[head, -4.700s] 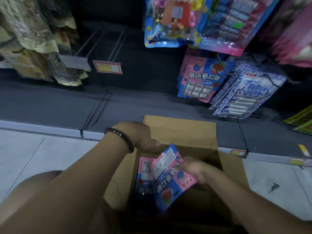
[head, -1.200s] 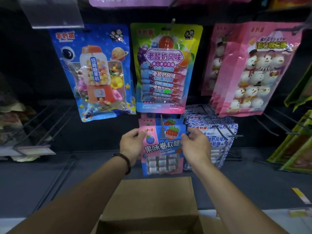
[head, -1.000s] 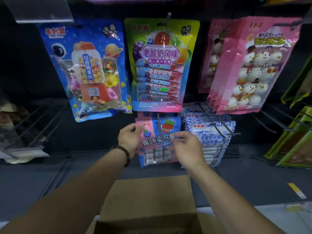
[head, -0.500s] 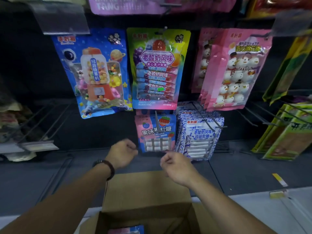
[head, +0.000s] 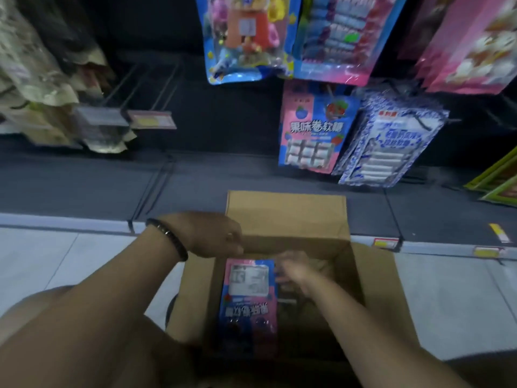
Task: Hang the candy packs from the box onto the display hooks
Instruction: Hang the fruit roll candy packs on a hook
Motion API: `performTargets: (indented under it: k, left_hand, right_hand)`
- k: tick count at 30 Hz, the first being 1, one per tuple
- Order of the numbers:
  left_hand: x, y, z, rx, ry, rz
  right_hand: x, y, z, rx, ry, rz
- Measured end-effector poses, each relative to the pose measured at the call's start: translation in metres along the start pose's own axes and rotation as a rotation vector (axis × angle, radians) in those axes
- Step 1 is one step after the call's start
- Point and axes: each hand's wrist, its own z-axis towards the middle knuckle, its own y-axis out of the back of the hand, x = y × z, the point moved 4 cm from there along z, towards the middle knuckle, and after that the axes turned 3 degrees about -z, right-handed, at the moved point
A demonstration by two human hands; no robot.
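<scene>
Reaching into the open cardboard box (head: 285,214), the person looks partway through the job, with stock hung and stock waiting. Well up and to the left of the fingers, bare display hooks (head: 145,79) jut out with a price tag (head: 152,120) at their tips, so there seems to be room to fill. The left hand (head: 215,233) is at the box's far left corner. Its fingers curl down to the top edge of a pink-and-blue candy pack (head: 249,301) standing inside, but whether they pinch it cannot be told. Just right of that pack, the right hand (head: 291,268) is blurred and its grip is equally unreadable. The box's right half is dark, so its contents are unclear. Up and right of the fingers, matching fruit-roll packs (head: 314,130) already hang on a hook, beside blue-and-white packs (head: 391,144).
</scene>
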Motion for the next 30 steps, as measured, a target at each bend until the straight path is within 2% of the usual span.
performTargets:
  k: [2,5,9,13,15,20,24,26,30]
  left_hand:
    - [0.009,0.002,0.001,-0.003,0.055,0.091]
    - [0.014,0.004,0.011,-0.022,0.026,0.037]
    - [0.019,0.000,0.021,0.055,-0.009,0.040]
    - [0.023,0.004,0.022,0.033,-0.028,0.033]
    - [0.023,0.011,0.021,0.003,-0.030,0.037]
    - [0.024,0.018,0.014,-0.028,-0.020,0.053]
    - [0.020,0.017,0.016,-0.006,-0.031,0.062]
    - [0.021,0.020,0.016,-0.019,-0.027,0.061]
    - [0.021,0.023,0.013,-0.020,0.000,0.063]
  right_hand:
    - [-0.040,-0.033,0.009,0.019,-0.099,0.069]
    - [-0.089,-0.069,0.033,-0.072,-0.134,0.111]
    - [-0.094,-0.085,0.024,-0.142,-0.153,0.081]
    - [-0.104,-0.100,0.044,-0.027,-0.199,-0.019]
    - [-0.115,-0.111,0.061,0.004,-0.219,0.023]
    - [-0.100,-0.117,0.054,-0.110,-0.274,0.059]
    - [-0.082,-0.116,0.049,-0.021,-0.203,-0.006]
    - [-0.068,-0.106,0.044,-0.037,-0.148,-0.018]
    - [-0.040,-0.072,0.015,-0.020,-0.155,0.138]
